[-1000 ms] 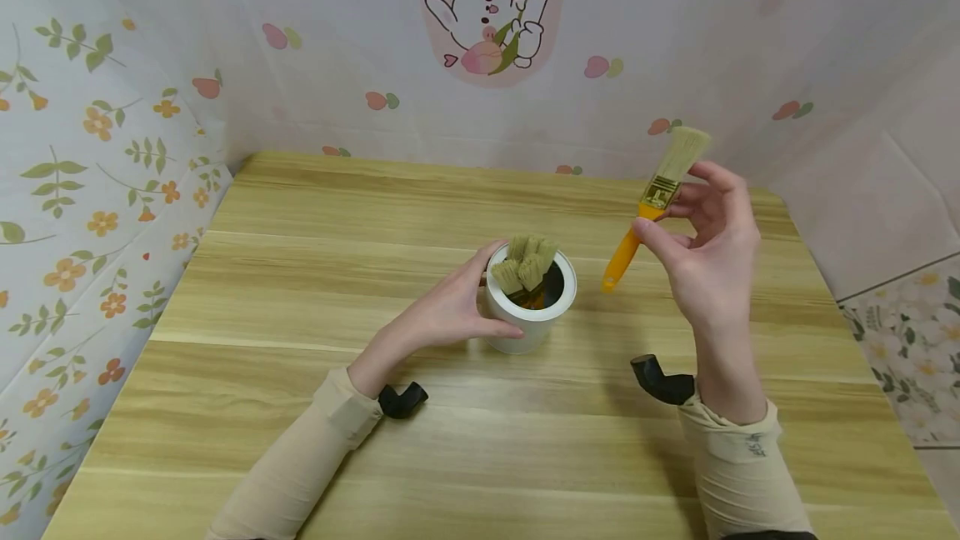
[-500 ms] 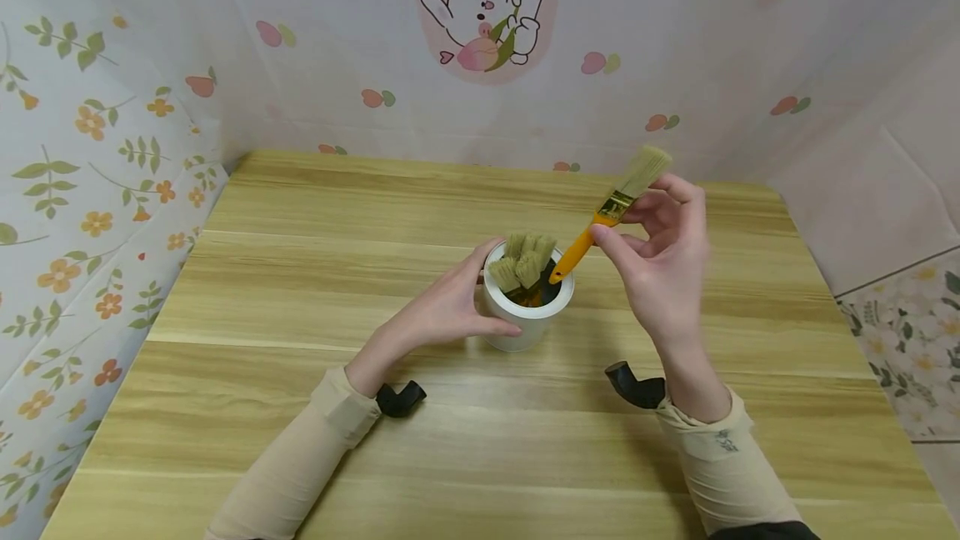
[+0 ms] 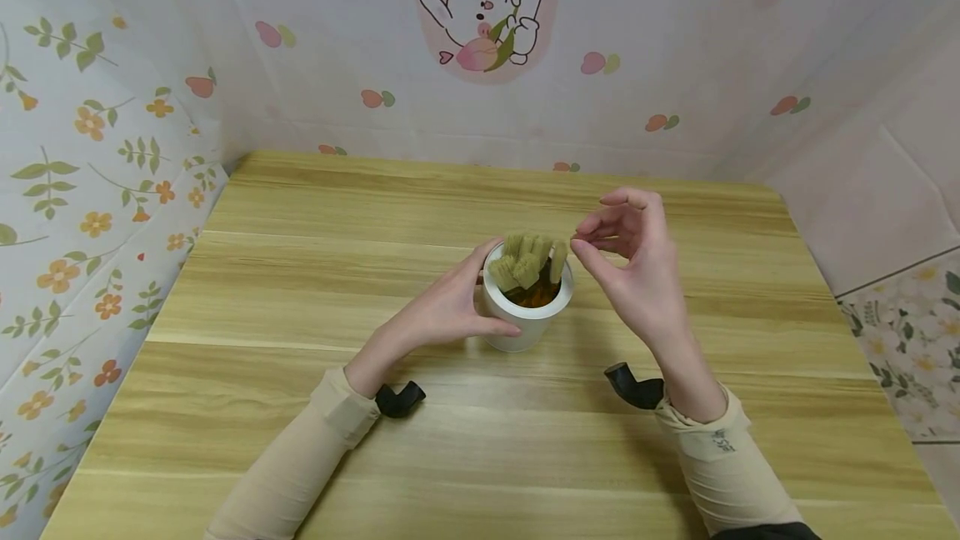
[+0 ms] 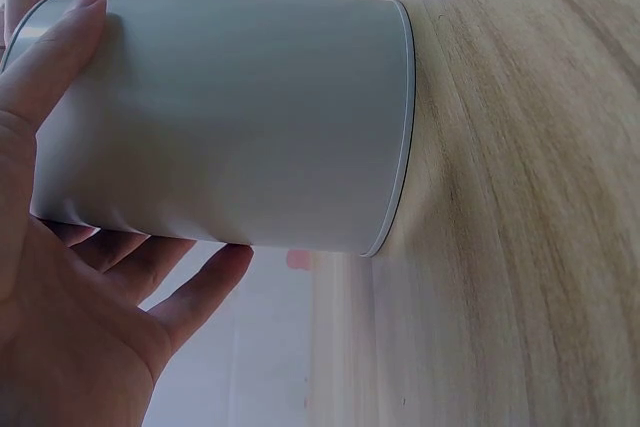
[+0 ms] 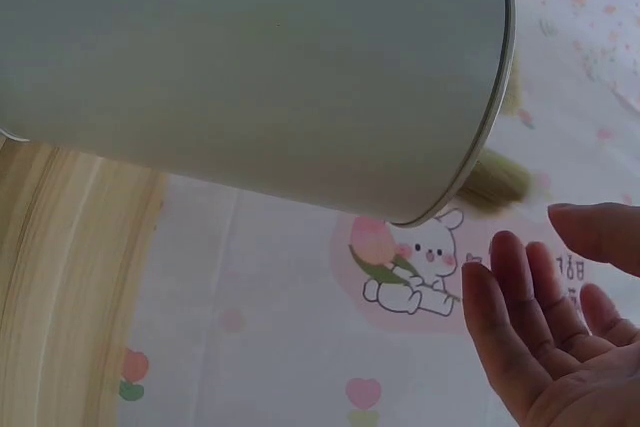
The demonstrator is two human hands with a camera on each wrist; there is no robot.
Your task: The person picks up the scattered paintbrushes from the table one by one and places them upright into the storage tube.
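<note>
A white can (image 3: 519, 333) stands upright on the wooden table. Several paintbrushes (image 3: 519, 267) are in it, bristles up, with orange handles partly visible inside. The newest brush (image 3: 558, 262) leans at the can's right rim, its bristles above the opening. My left hand (image 3: 446, 307) holds the can from the left, thumb on the near side and fingers round the far side, as the left wrist view shows against the can's wall (image 4: 230, 117). Just right of the rim is my right hand (image 3: 633, 252), fingers loosely bent. In the right wrist view a gap separates its fingertips from the bristles (image 5: 495, 182).
The table (image 3: 315, 273) has a wood-grain top. Behind it hangs a curtain (image 3: 300, 65) printed with a rabbit and hearts, and a flowered cloth (image 3: 90, 215) covers the left side. A black curved piece (image 3: 633, 386) is fixed at each wrist.
My right hand has moved left, lowered the paintbrush handle-first into the can and let go. The left hand has kept its hold on the can.
</note>
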